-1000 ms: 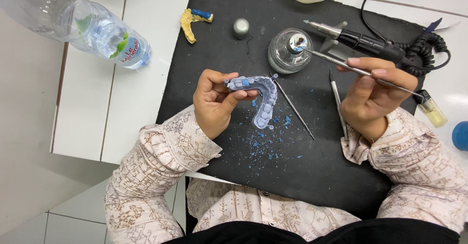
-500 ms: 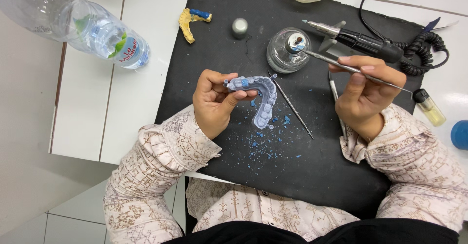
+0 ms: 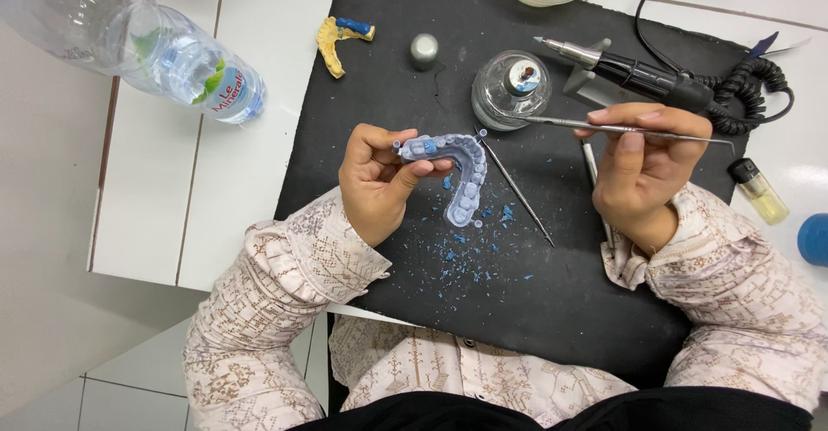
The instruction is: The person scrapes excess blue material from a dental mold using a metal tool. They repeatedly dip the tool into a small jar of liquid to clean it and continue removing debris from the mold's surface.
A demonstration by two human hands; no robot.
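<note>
Blue-grey dental arch model (image 3: 453,168), horseshoe shaped w/ blue wax teeth, sits in the left hand (image 3: 379,181), fingers curled round one end, held just above the black work mat (image 3: 552,310). Right hand (image 3: 642,172) is closed round a thin steel carving instrument (image 3: 604,128) in a pen grip; its tip reaches to the wick of the small glass spirit lamp (image 3: 511,86), well apart from the model. Looks like the wax-up stage, tool at the lamp btwn passes. Next move prob needs the tip brought across to the wax teeth, light touch, model kept steady. Blue wax shavings (image 3: 470,246) litter the mat; a second thin steel probe (image 3: 517,191) lies just beside the model.
</note>
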